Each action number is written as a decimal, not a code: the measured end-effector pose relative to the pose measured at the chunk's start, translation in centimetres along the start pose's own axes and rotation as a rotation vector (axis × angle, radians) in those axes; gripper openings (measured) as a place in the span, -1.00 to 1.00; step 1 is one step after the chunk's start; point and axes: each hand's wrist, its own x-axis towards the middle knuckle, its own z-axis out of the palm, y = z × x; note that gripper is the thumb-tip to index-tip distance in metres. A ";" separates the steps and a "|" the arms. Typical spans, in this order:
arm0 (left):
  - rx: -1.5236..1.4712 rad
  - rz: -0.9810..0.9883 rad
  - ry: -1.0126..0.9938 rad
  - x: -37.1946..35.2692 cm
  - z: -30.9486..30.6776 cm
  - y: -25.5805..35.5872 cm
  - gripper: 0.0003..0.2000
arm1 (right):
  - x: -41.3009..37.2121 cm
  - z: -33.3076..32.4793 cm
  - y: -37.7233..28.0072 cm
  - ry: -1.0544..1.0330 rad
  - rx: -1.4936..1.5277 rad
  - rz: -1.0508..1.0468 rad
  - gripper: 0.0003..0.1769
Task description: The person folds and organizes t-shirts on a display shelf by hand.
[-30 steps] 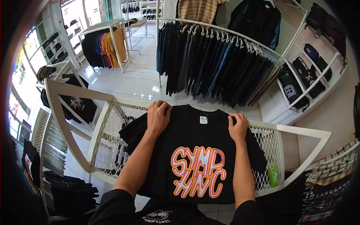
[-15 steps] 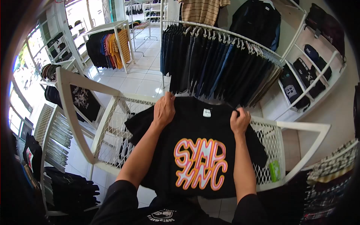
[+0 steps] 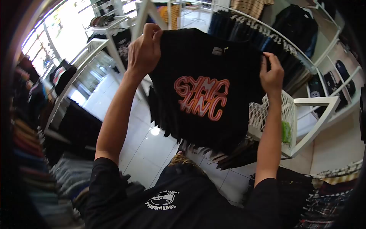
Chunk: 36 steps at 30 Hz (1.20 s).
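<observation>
A black T-shirt (image 3: 202, 68) with pink and orange lettering hangs in front of me, held up by its shoulders. My left hand (image 3: 145, 51) is closed on the shoulder at the left. At the other shoulder, my right hand (image 3: 272, 74) pinches the cloth between thumb and fingers. A pale label shows inside the neckline. The shirt covers much of a white mesh rack (image 3: 291, 126) behind it. On that rack's right part sits a small bright green packet (image 3: 286, 132).
Dark trousers (image 3: 244, 32) hang on a curved rail behind the shirt. Plaid clothes (image 3: 333, 198) are at the lower right. Grey garments (image 3: 70, 173) hang at the lower left. White shelves with caps (image 3: 340, 70) stand at the right. White floor tiles (image 3: 141, 156) show below.
Both hands have lifted the T-shirt up off the mesh rack, and it now hangs in the air. The camera view has shifted and tilted, with more floor showing.
</observation>
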 end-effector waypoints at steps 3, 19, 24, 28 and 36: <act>0.024 0.005 -0.043 -1.2 -8.0 0.9 -0.83 | 0.8 -2.2 -4.0 -0.040 0.183 0.029 -0.81; 0.225 -0.267 -0.533 -7.4 -31.9 1.1 -0.57 | 1.2 2.7 -19.3 0.026 0.492 -0.121 -0.82; 0.294 -0.497 -0.574 -11.5 -35.7 -3.6 -0.67 | 1.4 2.7 -21.8 0.072 0.590 -0.003 -0.77; 0.618 -0.444 -0.563 -13.2 -35.9 -6.7 -0.74 | 0.1 1.1 -22.6 -0.050 0.558 -0.033 -0.75; 0.774 -0.392 -0.405 -10.2 -29.8 -8.1 -0.69 | -3.9 -2.0 -20.2 -0.133 0.626 0.163 -0.73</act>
